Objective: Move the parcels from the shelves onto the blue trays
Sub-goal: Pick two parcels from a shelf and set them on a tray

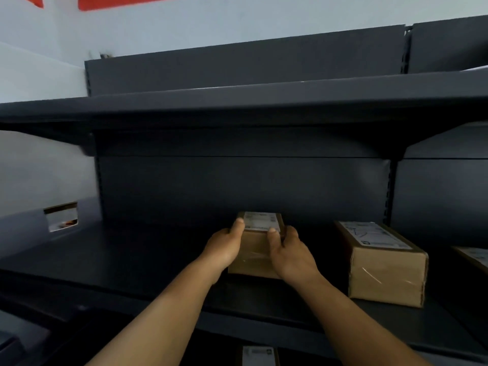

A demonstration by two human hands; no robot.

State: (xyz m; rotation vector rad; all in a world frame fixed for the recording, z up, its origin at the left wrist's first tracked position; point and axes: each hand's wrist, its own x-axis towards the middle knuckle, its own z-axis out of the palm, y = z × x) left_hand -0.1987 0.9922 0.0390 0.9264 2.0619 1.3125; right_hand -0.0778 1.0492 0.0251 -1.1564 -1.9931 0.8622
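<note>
Cardboard parcel [260, 247] gripped between both hands [260, 247] on shelf [132, 257].

Dark grey metal shelving [237, 107] is filling a dim room, its back panel [237, 186] rising beyond the fingers, while a pale wall [39, 62] with an orange-red band [126, 1] is showing above.

A parcel storeroom: dark metal shelving [237, 101] along a pale wall, labelled cardboard parcels [383, 262] on it.
</note>
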